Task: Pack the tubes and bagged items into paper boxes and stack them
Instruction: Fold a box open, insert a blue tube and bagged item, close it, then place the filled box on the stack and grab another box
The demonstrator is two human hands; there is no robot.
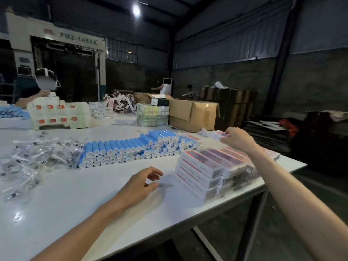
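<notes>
Many paper boxes [211, 166] crowd the table [75, 204] edge; left hand [139, 183] over bare top.

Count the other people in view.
3. A worker at the table's far left, a person in a white top behind the cardboard cartons, a person in dark clothing right of that one. Others may be hidden.

The hall is dim, lit mainly by one ceiling lamp [136, 10] just left of twelve o'clock, which blooms white. The white table [56, 204] shows a small glare patch at eight o'clock, and the left hand [139, 183] throws a soft shadow toward three o'clock. Edges bend wide-angle; distant things are smeared.
</notes>
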